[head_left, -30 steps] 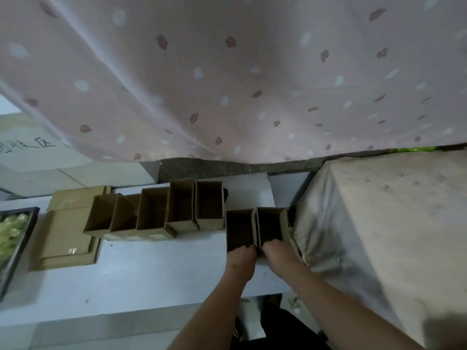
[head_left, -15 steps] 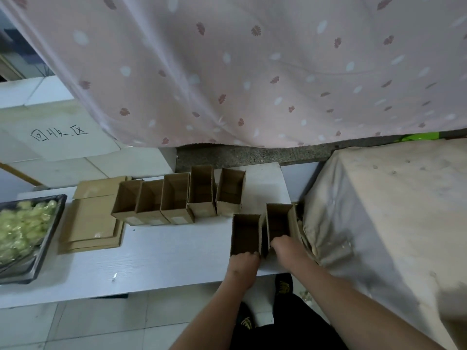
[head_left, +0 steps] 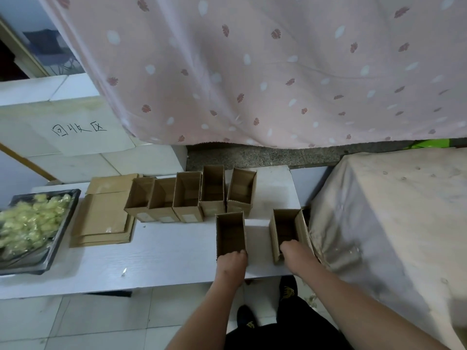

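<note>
Two open brown cardboard boxes stand near the front of the white table (head_left: 156,253). My left hand (head_left: 232,263) grips the near end of the left box (head_left: 230,232), fingers curled over its rim. My right hand (head_left: 294,252) grips the near end of the right box (head_left: 286,229), fingers hidden inside it. A gap of bare table separates the two boxes. Behind them, a row of several open boxes (head_left: 187,195) stands side by side.
A stack of flat cardboard (head_left: 103,218) lies left of the row. A black tray (head_left: 63,228) of pale yellow-green items sits at the table's left end. A cloth-covered block (head_left: 389,223) stands right of the table; a pink curtain (head_left: 252,72) hangs behind.
The two front boxes, side by side a second ago, have been pulled apart: the left box moved left, the right one stayed by the cloth. The camera view has pulled back.
</note>
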`<action>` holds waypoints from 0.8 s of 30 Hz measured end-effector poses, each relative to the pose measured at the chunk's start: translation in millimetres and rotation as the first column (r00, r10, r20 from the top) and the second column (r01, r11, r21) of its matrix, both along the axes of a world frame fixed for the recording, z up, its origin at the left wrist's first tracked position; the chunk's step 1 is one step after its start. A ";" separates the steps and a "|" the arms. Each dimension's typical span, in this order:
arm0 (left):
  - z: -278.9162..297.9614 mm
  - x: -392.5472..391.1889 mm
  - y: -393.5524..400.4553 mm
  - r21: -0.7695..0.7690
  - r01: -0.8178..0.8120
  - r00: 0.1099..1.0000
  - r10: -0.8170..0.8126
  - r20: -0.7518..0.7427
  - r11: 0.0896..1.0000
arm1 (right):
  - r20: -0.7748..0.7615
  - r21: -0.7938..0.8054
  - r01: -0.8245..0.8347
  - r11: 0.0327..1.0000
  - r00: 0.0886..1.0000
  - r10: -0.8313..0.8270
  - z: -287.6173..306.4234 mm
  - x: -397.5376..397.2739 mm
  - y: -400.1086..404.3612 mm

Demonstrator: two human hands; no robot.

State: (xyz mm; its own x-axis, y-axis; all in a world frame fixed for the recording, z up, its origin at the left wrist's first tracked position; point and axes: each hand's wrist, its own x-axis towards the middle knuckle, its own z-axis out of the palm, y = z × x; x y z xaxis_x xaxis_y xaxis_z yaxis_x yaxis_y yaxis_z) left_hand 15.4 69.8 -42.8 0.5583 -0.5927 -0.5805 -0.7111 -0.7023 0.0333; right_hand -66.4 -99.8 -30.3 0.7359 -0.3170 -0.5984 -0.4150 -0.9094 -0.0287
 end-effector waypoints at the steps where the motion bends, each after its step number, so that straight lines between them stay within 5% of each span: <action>1: 1.1 2.2 0.7 0.000 -0.014 1.000 0.014 -0.002 1.000 | -0.002 -0.004 -0.003 1.000 1.000 0.003 0.2 0.7 1.7; 6: 4.2 9.2 -2.2 -0.112 -0.146 0.989 0.143 -0.037 0.983 | 0.064 0.039 0.069 0.997 0.995 -0.071 0.8 3.7 3.1; 9: 11.5 7.8 -11.2 -0.252 -0.244 0.970 0.241 -0.041 0.937 | 0.185 0.210 0.248 0.946 0.940 -0.288 4.0 5.8 -6.9; 12: 23.4 6.1 -24.6 -0.409 -0.398 0.912 0.404 -0.077 0.821 | 0.264 0.443 0.452 0.774 0.760 -0.594 7.2 6.5 -22.6; 14: 32.4 6.2 -37.4 -0.496 -0.532 0.835 0.520 -0.177 0.686 | 0.218 0.629 0.577 0.521 0.512 -0.831 8.6 4.2 -30.0; 18: 57.6 4.0 -73.4 -0.309 -0.888 0.460 0.616 -0.639 0.341 | -0.169 0.877 0.446 -0.181 -0.067 -0.983 14.0 -2.0 -29.4; 21: 69.1 -3.3 -99.6 -0.025 -0.940 0.240 0.605 -0.759 0.340 | -0.359 0.890 0.253 -0.380 -0.126 -0.925 16.5 -8.4 -23.2; 24: 74.4 -10.2 -116.1 0.220 -0.939 -0.037 0.560 -0.828 0.264 | -0.366 0.908 0.188 -0.374 -0.077 -0.927 15.6 -14.7 -21.2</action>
State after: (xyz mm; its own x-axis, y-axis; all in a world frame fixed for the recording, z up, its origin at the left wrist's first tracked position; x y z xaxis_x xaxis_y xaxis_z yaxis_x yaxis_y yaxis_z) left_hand 5.3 -46.4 31.6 0.3379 -0.2994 -0.8923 0.6969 -0.5576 0.4510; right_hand -81.1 -121.0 -14.7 0.4696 -0.5646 -0.6787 -0.1104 0.7252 -0.6796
